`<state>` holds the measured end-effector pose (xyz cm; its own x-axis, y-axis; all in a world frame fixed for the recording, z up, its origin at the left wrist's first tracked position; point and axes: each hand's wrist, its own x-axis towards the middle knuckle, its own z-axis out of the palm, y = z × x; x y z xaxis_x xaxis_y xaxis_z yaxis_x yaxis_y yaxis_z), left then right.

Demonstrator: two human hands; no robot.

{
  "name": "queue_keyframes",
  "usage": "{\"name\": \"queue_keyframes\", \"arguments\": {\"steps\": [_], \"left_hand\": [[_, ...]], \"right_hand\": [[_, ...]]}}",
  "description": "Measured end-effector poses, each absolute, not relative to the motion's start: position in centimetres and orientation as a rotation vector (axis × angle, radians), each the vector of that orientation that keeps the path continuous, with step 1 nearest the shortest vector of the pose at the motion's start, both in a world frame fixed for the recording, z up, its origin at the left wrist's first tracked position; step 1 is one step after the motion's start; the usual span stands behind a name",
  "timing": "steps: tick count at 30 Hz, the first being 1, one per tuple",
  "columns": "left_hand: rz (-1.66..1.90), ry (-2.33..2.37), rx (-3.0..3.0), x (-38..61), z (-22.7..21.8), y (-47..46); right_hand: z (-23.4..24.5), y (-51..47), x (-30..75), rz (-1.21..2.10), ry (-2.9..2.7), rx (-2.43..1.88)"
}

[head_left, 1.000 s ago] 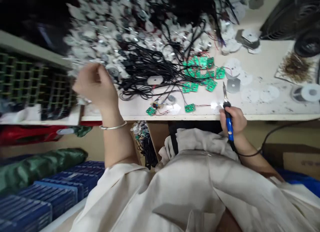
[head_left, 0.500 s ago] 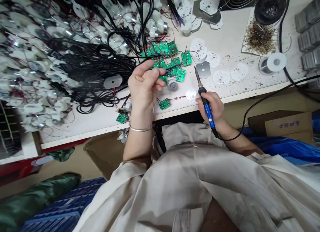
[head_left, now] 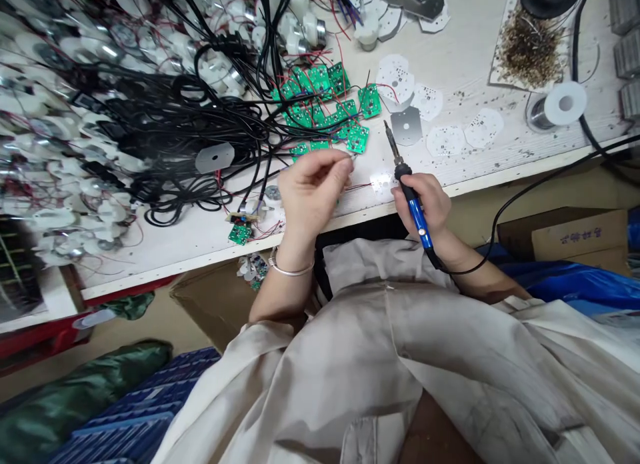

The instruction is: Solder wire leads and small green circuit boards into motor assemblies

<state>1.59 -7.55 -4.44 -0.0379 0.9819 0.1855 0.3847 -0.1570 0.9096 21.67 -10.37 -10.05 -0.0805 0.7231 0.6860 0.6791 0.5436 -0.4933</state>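
Bench edge [head_left: 150, 271] near right hand [head_left: 434, 203], gripping soldering iron [head_left: 417, 214]; left fingers [head_left: 339, 176]: hold unclear.

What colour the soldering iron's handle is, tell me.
The soldering iron's handle is blue and black; the head view shows it best.

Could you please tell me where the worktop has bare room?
Bare worktop shows between the white discs and brown tangle; the left is crowded with black cables and white parts, the middle with green boards.
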Motion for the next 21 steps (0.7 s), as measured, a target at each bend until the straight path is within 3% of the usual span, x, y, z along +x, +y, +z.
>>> {"name": "queue_keyframes", "arguments": {"steps": [6,15,21], "left_hand": [[1.065,1.433,2.245,2.5,-6.9,-9.2],[0.968,1.438,2.288,2.8,-8.8,-9.7],[0.935,1.448,2.284,2.6,-8.9,-9.6]], "right_hand": [[-9.6,-10.4,22.1,0.187,-1.782,-1.114],[-8.4,-11.9,23.4,0.655,-1.537,-1.25],[-8.3,-12.0,25.1,0.761,-1.3,-1.157]]}}
